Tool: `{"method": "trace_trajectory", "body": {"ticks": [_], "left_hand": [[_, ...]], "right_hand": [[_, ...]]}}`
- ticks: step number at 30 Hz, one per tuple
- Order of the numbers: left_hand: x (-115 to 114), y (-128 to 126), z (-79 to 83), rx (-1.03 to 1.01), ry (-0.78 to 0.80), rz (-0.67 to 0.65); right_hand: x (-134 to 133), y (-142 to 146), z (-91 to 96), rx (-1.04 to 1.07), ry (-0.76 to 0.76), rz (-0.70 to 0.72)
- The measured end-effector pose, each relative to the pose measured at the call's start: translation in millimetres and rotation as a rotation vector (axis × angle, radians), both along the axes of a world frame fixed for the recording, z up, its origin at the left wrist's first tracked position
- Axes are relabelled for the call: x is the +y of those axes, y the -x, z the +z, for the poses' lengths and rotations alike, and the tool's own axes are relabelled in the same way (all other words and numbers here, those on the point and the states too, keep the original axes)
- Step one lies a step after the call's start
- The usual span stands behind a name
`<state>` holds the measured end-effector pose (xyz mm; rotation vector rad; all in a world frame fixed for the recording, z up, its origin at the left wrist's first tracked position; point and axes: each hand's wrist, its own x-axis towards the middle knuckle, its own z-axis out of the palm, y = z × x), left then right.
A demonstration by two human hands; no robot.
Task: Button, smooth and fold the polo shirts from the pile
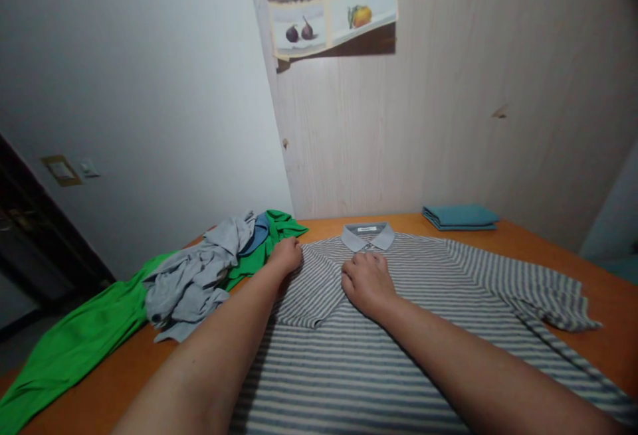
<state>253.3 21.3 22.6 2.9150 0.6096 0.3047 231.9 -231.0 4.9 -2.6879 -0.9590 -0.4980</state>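
Observation:
A grey and white striped polo shirt [448, 289] lies spread front up on the orange table [613, 302], its collar toward the wall. Its left sleeve is folded in over the chest. My left hand [286, 254] rests on the shirt's left shoulder, fingers curled down on the cloth. My right hand [367, 281] sits just below the collar with its fingers bent, pressing or pinching the fabric at the folded sleeve's edge. The fingertips of both hands are hidden.
A heap of clothes lies left of the shirt: a grey garment [194, 282], a blue one [256, 236] and a green one [74, 342] that runs to the table's left edge. A folded teal cloth [459, 216] sits by the wall.

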Motion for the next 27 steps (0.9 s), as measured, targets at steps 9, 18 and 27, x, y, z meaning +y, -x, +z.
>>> {"method": "trace_trajectory", "body": {"ticks": [9, 18, 27], "left_hand": [[-1, -30, -15.0, -0.001, 0.039, 0.179], [1, -22, -15.5, -0.096, 0.029, 0.138], [-11, 25, 0.8, -0.141, 0.043, -0.130]], "right_hand": [[1, -2, -0.9, 0.023, 0.008, 0.016], [1, -2, -1.4, 0.042, 0.030, 0.019], [-1, -1, 1.2, 0.066, 0.050, 0.013]]}}
